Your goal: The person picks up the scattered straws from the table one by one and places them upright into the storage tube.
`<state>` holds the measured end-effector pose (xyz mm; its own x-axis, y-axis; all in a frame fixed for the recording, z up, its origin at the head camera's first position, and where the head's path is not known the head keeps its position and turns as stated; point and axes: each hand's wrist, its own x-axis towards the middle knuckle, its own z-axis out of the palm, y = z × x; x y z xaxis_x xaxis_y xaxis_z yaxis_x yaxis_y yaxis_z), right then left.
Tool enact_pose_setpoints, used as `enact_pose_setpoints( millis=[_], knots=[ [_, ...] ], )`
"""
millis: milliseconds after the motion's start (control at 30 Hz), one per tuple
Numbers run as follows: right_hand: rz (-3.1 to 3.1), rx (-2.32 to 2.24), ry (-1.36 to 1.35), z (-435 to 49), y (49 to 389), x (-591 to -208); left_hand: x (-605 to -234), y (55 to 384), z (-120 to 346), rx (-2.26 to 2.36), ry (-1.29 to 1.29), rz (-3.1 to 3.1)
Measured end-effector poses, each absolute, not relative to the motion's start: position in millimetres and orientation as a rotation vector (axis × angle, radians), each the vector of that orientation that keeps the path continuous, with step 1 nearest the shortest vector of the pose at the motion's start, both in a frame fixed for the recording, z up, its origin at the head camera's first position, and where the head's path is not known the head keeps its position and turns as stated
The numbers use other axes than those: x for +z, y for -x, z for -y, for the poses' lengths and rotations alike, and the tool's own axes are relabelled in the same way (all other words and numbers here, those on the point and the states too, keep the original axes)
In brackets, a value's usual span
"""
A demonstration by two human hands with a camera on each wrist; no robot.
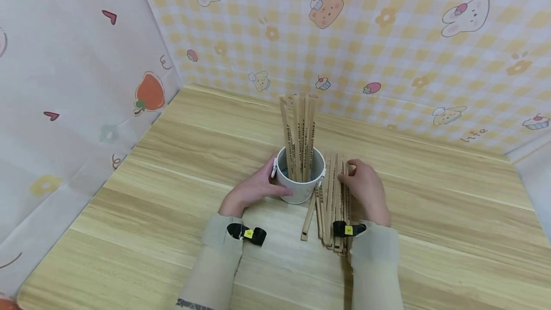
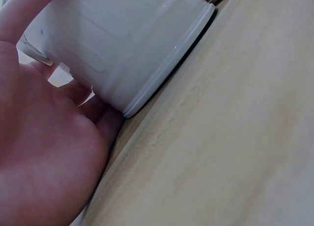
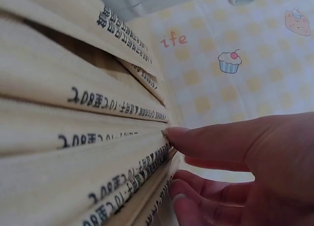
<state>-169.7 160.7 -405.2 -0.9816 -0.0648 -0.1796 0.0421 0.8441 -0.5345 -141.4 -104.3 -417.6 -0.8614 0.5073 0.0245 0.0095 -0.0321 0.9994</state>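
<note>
A white metal bucket (image 1: 297, 192) with side lugs stands on the table, several wrapped chopsticks (image 1: 303, 138) upright inside. My left hand (image 1: 256, 185) grips its left side, thumb across the front and the other fingers behind; the left wrist view has the bucket wall (image 2: 127, 44) against these fingers. Right of the bucket lies a loose pile of wrapped chopsticks (image 1: 331, 204), tan with dark print. At the pile's right edge, my right hand (image 1: 365, 183) pinches chopsticks (image 3: 122, 162) between thumb and curled fingers in the right wrist view.
The wood-grain table (image 1: 159, 181) runs back to a yellow checked wall covering (image 1: 284, 51). A white printed covering (image 1: 77, 85) borders the left side. One chopstick packet (image 1: 307, 221) slants away from the pile, close to the bucket's base.
</note>
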Motion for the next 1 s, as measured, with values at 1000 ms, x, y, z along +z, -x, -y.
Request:
enact_pose_setpoints(
  millis=[1000],
  knots=[
    [-2.728,-0.941,-0.146,-162.8,164.4,-404.0,-418.8,141.8,104.4,1.955,-0.543,-1.911]
  ],
)
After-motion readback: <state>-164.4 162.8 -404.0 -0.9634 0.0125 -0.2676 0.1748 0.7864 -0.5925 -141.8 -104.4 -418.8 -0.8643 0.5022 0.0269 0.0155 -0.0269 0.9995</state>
